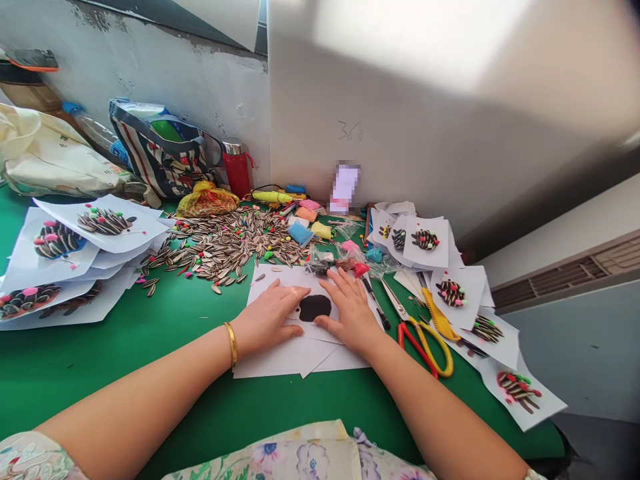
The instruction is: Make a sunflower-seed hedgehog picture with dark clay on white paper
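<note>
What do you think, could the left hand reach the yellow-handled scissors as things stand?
Probably not directly: the left hand rests on the white paper, and the right hand lies between it and the scissors.

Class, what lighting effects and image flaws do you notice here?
Head view: bright glare tops the white panel, above a slanting shadow edge; head view: the phone-like rectangle is pixelated; head view: left hand and right hand look fairly sharp.

A red cylindrical flask with a silver cap stands upright beside a navy-and-white striped fabric bag. Farther left, a clear plastic bottle with a blue cap slants behind a slouched cream cloth bag.
</note>
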The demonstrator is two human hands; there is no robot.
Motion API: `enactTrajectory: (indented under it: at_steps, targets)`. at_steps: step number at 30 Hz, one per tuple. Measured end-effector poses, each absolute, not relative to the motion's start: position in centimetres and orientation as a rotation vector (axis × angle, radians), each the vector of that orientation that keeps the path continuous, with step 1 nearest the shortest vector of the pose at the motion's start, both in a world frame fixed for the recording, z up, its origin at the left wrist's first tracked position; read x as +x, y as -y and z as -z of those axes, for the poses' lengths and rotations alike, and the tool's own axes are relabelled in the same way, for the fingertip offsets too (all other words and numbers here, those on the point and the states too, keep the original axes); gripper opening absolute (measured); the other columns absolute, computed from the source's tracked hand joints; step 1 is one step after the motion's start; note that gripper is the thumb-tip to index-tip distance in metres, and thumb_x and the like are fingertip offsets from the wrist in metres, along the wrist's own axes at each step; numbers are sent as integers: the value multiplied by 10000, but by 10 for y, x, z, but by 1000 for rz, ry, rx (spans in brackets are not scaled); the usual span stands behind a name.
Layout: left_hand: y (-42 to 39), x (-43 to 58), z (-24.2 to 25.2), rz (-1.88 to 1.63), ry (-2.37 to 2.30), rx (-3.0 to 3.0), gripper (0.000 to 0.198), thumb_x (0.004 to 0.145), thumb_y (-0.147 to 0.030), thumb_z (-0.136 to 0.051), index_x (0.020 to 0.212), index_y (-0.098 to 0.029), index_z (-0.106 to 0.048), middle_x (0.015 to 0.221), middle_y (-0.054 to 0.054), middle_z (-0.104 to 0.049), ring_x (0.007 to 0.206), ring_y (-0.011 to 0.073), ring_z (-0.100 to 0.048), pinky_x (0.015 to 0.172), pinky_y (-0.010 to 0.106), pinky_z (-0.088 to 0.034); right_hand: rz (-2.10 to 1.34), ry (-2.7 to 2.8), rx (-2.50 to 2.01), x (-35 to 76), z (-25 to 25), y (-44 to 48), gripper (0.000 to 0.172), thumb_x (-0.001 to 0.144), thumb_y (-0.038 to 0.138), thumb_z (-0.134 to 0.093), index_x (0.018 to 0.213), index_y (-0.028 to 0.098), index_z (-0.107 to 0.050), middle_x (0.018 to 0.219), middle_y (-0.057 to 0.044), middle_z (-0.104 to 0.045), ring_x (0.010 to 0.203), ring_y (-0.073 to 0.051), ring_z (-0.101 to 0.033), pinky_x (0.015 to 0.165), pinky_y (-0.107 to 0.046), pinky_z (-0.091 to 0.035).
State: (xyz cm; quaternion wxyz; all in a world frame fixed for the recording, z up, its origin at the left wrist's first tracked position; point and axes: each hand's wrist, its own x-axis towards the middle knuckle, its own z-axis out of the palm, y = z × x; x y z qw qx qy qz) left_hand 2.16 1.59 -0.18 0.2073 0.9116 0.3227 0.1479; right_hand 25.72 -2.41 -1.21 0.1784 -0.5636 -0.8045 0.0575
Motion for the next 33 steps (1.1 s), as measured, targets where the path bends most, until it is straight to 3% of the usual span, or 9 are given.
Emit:
enactTrajectory:
  at_steps: [4,13,19,33]
  targets:
    - [-16,22,1,-424,-894,2537,713,797,-292,-721,1427,-241,-393,1323,111,-594,1238,294,-543,1162,586,-224,-146,2251,-1636,257,14,24,735,811,492,-681,1459,269,-412,1587,-95,-296,1496,-304,-161,1189,-610,-114]
    - [-15,22,-2,-423,-907,2536,705,781,-276,-735,1405,-231,-409,1281,108,-611,1217,291,-558,1160,600,-230,-115,2162,-1691,265,12,22,608,922,466,-531,1477,263,-387,1577,-90,-320,1487,-303,-194,1182,-600,-168]
    - [-15,21,2,-432,-893,2549,712,787,-292,-732,1415,-240,-401,1297,106,-606,1234,294,-545,1163,594,-228,-90,2212,-1672,256,16,23,717,849,482,-642,1481,276,-373,1591,-100,-284,1490,-322,-172,1172,-641,-118]
    - [-15,21,0,-395,-911,2544,704,787,-283,-742,1405,-208,-415,1314,132,-595,1241,304,-538,1164,604,-215,-65,2212,-1745,261,19,21,724,867,463,-631,1502,289,-330,1613,-91,-227,1498,-320,-141,1167,-657,-106]
